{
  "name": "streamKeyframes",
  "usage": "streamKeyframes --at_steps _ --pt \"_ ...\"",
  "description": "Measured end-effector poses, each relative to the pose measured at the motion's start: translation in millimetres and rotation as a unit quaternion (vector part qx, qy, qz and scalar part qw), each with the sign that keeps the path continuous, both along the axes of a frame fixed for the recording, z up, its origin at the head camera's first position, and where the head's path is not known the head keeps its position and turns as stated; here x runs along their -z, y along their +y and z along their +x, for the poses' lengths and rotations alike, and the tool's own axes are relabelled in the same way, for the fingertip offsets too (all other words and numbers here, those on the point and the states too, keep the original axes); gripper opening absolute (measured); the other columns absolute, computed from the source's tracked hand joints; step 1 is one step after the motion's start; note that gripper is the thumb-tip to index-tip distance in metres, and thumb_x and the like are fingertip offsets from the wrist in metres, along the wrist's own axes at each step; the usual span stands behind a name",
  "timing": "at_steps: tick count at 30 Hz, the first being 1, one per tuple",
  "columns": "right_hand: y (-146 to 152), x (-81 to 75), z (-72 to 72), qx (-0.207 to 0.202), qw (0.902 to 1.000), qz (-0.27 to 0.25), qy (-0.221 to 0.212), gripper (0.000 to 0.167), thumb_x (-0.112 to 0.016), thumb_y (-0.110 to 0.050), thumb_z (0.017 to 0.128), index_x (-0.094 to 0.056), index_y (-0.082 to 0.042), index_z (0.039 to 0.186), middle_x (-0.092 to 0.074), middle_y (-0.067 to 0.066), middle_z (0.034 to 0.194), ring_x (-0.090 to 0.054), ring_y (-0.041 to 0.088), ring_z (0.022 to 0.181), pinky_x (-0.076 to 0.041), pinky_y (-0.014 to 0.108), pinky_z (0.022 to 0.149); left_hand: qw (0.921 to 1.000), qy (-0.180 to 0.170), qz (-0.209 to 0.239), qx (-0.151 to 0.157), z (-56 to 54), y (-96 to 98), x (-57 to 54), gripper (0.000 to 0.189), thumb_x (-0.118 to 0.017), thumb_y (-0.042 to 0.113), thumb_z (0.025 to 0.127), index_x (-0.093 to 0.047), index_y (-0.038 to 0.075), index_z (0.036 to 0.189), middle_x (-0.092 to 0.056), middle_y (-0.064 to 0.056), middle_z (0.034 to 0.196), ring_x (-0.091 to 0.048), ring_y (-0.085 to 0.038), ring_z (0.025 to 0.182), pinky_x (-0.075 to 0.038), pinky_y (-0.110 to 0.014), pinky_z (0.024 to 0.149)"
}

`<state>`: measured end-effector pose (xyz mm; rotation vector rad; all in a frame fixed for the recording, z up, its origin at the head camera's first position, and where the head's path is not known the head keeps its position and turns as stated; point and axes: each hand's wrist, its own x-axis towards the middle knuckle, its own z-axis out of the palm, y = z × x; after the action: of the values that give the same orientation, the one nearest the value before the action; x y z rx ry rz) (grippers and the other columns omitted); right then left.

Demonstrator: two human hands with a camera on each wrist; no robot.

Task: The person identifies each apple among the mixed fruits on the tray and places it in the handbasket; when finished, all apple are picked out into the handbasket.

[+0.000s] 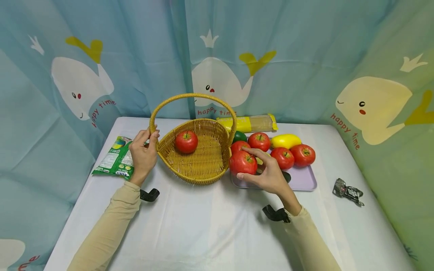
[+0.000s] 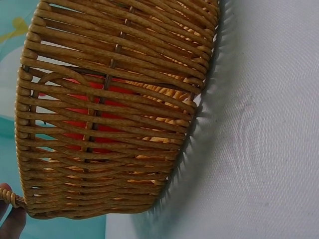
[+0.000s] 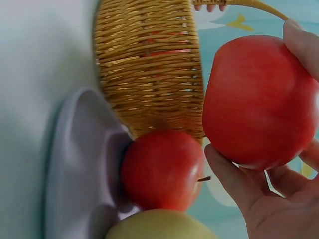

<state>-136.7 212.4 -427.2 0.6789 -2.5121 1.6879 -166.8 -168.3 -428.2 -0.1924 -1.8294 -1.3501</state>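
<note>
Right grip wide around red apple

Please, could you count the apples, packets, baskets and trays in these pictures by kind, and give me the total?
Apples: 6 (1 in the right hand, 1 in the basket, 4 others)
Packets: 3 (green packet, yellow packet, black packet)
Baskets: 1
Trays: 1
Total: 11 visible

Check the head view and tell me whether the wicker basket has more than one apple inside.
No, a single red apple lies inside the wicker basket.
</note>
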Motion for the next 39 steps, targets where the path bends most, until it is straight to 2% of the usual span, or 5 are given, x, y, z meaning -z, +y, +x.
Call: streamKeyframes --at_steps 9,21,26,30,39 --pt "-10 -14.0 -7.9 0.004 0.9996 -0.021 -0.017 0.074 -0.092 -0.004 0.081 -0.063 -0.013 0.148 -0.062 0.007 0.151 -0.063 0.02 0.126 -0.059 0.024 0.098 1.0 0.005 -0.006 0.005 -1.0 -0.1 0.1 0.02 -0.066 -0.013 0.097 -0.074 -0.015 0.115 -0.071 -0.032 0.094 -0.064 0.009 0.088 -0.051 -0.002 0.071" --pt "-40 -27.9 -25.4 -0.005 0.9986 -0.05 0.018 0.076 -0.096 -0.005 0.076 -0.066 -0.014 0.146 -0.064 0.007 0.146 -0.065 0.02 0.125 -0.058 0.026 0.102 0.9996 -0.023 -0.012 0.014 -11.4 -8.6 18.8 0.021 -0.067 -0.007 0.1 -0.075 -0.012 0.119 -0.074 -0.03 0.099 -0.065 0.005 0.09 -0.052 -0.003 0.071" --pt "-51 -33.1 -32.3 0.005 0.9969 -0.07 0.036 0.076 -0.098 -0.005 0.073 -0.069 -0.015 0.142 -0.067 0.005 0.145 -0.063 0.02 0.13 -0.057 0.03 0.106 0.9996 -0.021 -0.012 0.017 -7.2 -6.0 12.8 0.021 -0.066 -0.007 0.1 -0.074 -0.014 0.119 -0.074 -0.031 0.098 -0.067 -0.004 0.087 -0.051 -0.003 0.07" --pt "-60 -39.0 -36.2 0.011 0.9975 -0.063 0.03 0.075 -0.1 -0.009 0.071 -0.071 -0.018 0.14 -0.068 0.003 0.144 -0.065 0.019 0.128 -0.059 0.038 0.104 0.9996 -0.02 -0.015 0.014 -13.6 -11.0 21.4 0.021 -0.066 -0.007 0.1 -0.074 -0.013 0.119 -0.074 -0.031 0.099 -0.069 -0.012 0.087 -0.051 -0.003 0.069" --pt "-85 -52.2 -45.7 -0.002 0.9969 -0.065 0.043 0.079 -0.1 -0.005 0.07 -0.069 -0.011 0.143 -0.067 0.01 0.146 -0.064 0.022 0.132 -0.057 0.044 0.109 0.9992 -0.019 -0.02 0.029 -18.4 -20.3 28.2 0.022 -0.067 0.004 0.104 -0.077 -0.005 0.122 -0.076 -0.023 0.101 -0.068 -0.003 0.09 -0.054 -0.006 0.071"
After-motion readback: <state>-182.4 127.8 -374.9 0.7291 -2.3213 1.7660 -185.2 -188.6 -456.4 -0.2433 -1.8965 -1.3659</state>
